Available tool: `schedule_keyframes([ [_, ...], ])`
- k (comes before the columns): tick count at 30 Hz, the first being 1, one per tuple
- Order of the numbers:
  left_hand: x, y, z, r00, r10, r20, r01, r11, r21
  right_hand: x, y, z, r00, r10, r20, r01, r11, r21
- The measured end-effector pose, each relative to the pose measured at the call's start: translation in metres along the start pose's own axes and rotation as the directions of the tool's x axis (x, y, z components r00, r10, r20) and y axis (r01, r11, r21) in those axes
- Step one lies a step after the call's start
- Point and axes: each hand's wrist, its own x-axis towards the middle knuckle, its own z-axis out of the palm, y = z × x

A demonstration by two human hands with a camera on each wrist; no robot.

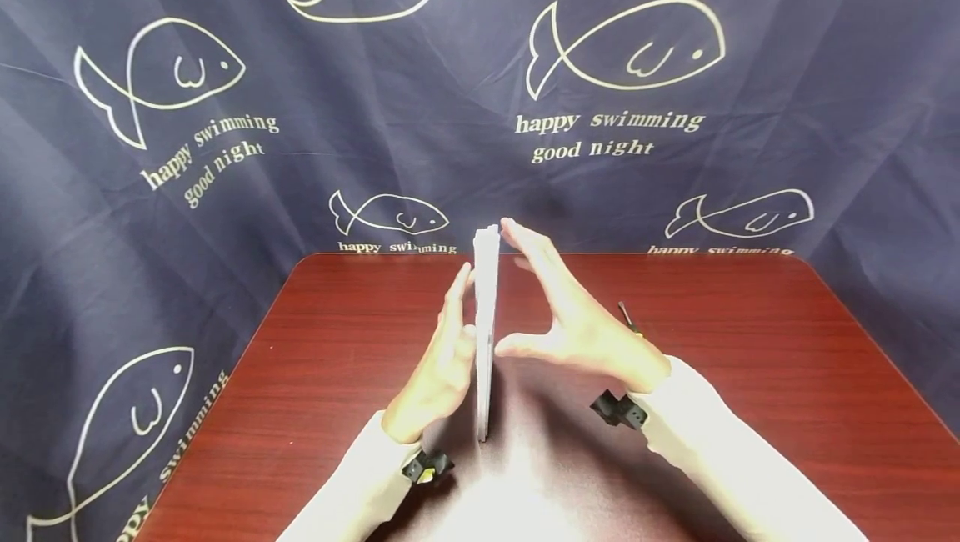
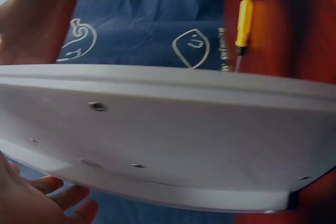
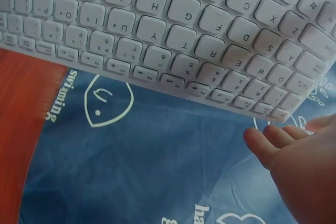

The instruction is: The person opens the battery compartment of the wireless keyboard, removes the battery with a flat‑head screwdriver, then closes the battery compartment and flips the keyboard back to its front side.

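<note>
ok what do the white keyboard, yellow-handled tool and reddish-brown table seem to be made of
White rectangular keyboard: probably plastic, matte to satin, from its smooth moulded keys and plain back.
Yellow-handled tool: handle likely smooth plastic, going by its even, bright colour; thin grey shaft perhaps metal.
Reddish-brown table: wood or wood-look laminate, from the streaky grain; glare suggests slight gloss.

Left wrist view: screwdriver [image 2: 243, 29] tip hidden behind keyboard [image 2: 184, 135] — itself cut off.
</note>
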Motion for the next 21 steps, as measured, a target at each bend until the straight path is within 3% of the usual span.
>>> schedule_keyframes([
  [7,-0.013,-0.007,0.014,0.995,-0.074,0.069,0.066,0.993,0.102,-0.010,-0.003,-0.013,1.000,0.014,-0.008,-0.014,0.994,-0.110],
  [10,-0.020,-0.011,0.018,0.985,-0.135,0.104,0.117,0.980,0.160,-0.016,-0.005,-0.019,1.000,0.028,-0.010,-0.029,0.989,-0.142],
  [16,-0.037,-0.023,0.023,0.931,-0.301,0.207,0.226,0.920,0.320,-0.034,-0.004,-0.033,0.998,0.064,-0.014,-0.065,0.978,-0.198],
  [21,-0.046,-0.035,0.022,0.891,-0.346,0.294,0.228,0.901,0.370,-0.055,0.005,-0.048,0.993,0.113,-0.023,-0.115,0.983,-0.141],
])
